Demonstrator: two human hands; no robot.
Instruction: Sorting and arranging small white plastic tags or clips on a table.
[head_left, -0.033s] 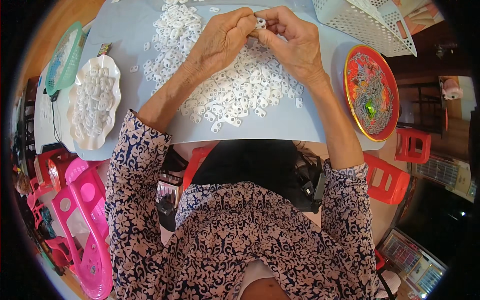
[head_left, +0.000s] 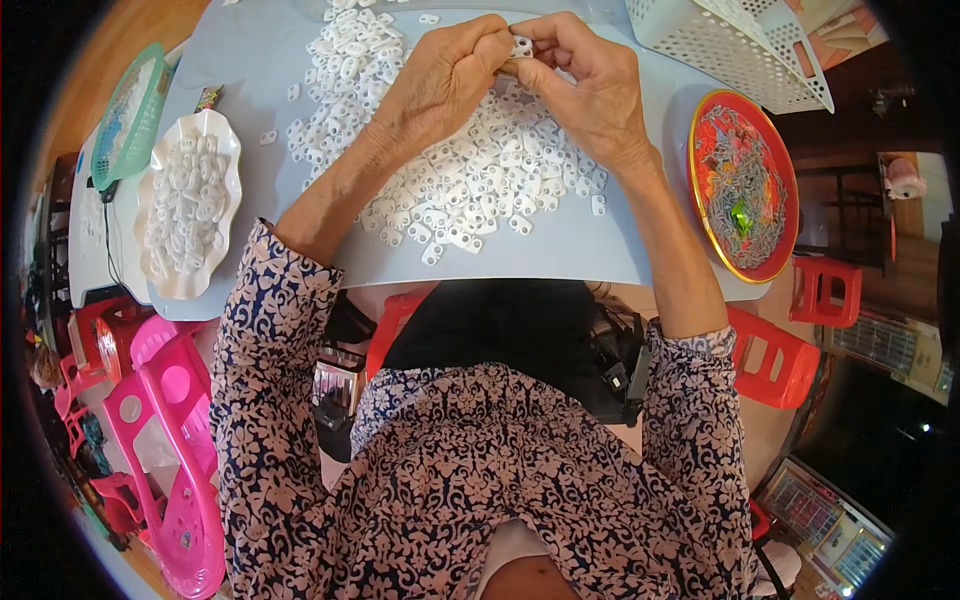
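Observation:
Both hands meet over the far middle of the table. A small white plastic piece with two holes (head_left: 521, 47) shows between them. My right hand (head_left: 590, 95) pinches it between thumb and fingers. My left hand (head_left: 450, 85) is closed, its fingertips pressed to the left side of the same piece; whatever else they may hold is hidden. Under and around my wrists spreads a heap of similar white plastic pieces (head_left: 465, 190). At the right, a red bowl with a gold rim (head_left: 692, 170) holds many small grey screws (head_left: 765, 205).
On the left, a white scalloped dish (head_left: 232, 165) holds more white pieces, beside a green basket (head_left: 150, 110). A white perforated basket (head_left: 680, 40) stands far right on the grey-blue table (head_left: 255, 75). Pink chairs (head_left: 180, 480) and red stools (head_left: 775, 360) are around the table.

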